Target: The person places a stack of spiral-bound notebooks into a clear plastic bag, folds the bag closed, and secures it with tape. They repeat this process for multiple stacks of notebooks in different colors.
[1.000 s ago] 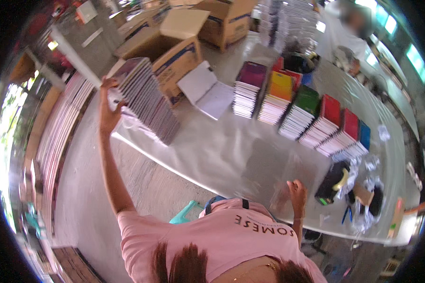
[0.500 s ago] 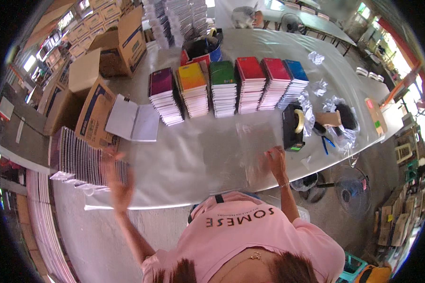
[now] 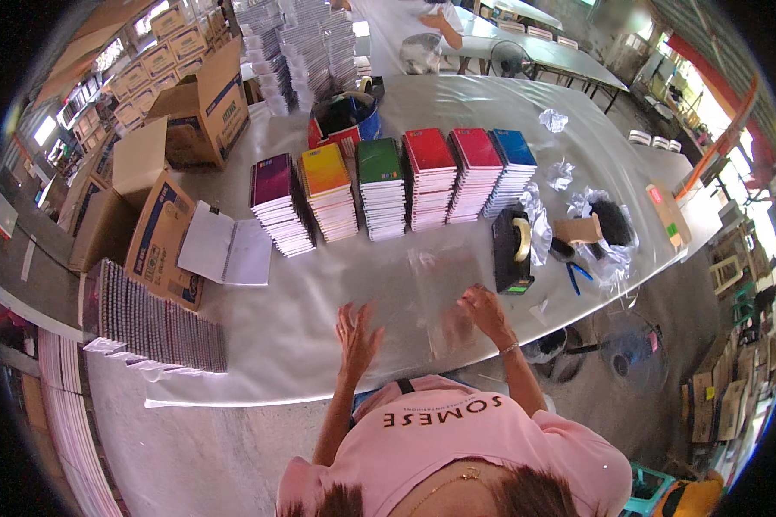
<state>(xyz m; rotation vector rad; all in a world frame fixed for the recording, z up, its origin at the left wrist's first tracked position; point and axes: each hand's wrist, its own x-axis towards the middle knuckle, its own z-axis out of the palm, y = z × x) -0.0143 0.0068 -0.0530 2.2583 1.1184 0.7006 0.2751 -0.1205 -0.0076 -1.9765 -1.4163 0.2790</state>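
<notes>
My left hand is over the near part of the table, its fingers apart and nothing in them. To its right, my right hand has its fingers closed at a clear plastic bag, thin and hard to make out against the covering. Beyond the hands stands a row of spiral notebook stacks: purple, yellow, green, red, pinkish red and blue. A black tape dispenser sits just past my right hand.
At left, a long row of spiral notebooks lies by open cardboard boxes and an open white notebook. Crumpled plastic and a blue-handled tool are at right. A person stands across the table.
My left hand has come right, from beside the row of notebooks at left to in front of me. My right hand stays at the clear plastic. The view has shifted slightly.
</notes>
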